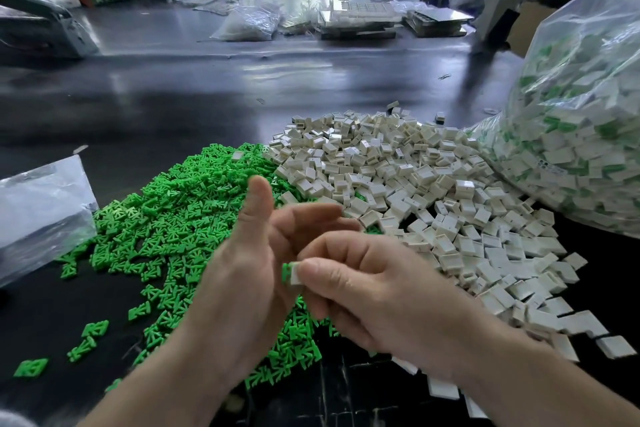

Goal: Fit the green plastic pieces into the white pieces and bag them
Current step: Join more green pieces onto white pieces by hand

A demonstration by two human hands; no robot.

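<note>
Green-and-white piece (291, 273) pinched in right hand (367, 291); left hand (249, 253) open beside it.

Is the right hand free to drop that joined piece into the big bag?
Probably yes: the right hand pinches the joined piece, and the big bag stands on its side with only loose white pieces between.

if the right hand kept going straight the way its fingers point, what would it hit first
Probably the left hand: the right hand, pinching a green-and-white piece, points left toward that open palm. Depth is unclear from one view.
</note>
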